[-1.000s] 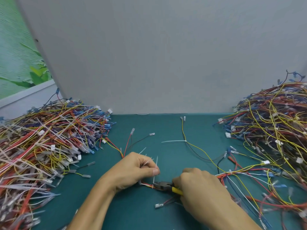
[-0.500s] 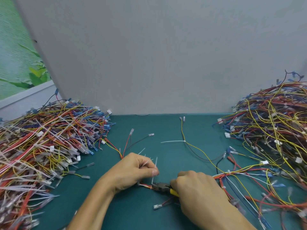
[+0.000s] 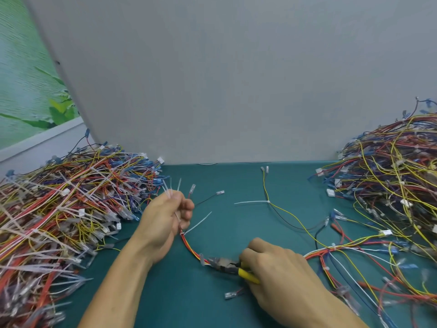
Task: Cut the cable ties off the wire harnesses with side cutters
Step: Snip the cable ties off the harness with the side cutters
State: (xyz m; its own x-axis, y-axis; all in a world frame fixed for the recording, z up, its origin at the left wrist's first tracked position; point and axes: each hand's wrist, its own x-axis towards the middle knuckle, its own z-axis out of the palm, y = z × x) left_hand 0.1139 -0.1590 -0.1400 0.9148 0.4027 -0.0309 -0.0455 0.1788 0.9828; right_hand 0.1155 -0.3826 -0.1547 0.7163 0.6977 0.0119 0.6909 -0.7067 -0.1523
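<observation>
Centre-left of frame: left hand (image 3: 165, 221), fingers curled, pinching a small bunch of loose translucent white cable ties (image 3: 170, 191) that stick up above the knuckles. The same hand holds the upper end of a thin harness of red, orange and yellow wires (image 3: 189, 245). A fastened white tie (image 3: 199, 223) sits on that harness just below the fingers, tail pointing up and right. Lower centre-right: right hand (image 3: 281, 271), fingers wrapped round the yellow handles of dark-headed side cutters (image 3: 225, 267). Cutter nose points left and meets the harness at a translucent tie (image 3: 202, 258); cannot tell whether the blades are closed on it. The harness curves from left hand down to the cutters and lies on the teal bench mat (image 3: 165, 294). Just below the cutters lies a clear-sleeved terminal on a red lead (image 3: 230, 295). Upper centre of the mat: a yellow-and-black wire pair (image 3: 283, 211) with one white tie on it. Left edge: large heap of multicoloured harnesses (image 3: 59, 209), many pale tie tails showing. Right edge: second heap of multicoloured wires (image 3: 390, 185), strands trailing toward the right hand. Behind: plain grey wall panel (image 3: 236, 79); upper left, a green leaf-pattern backdrop (image 3: 23, 91).
</observation>
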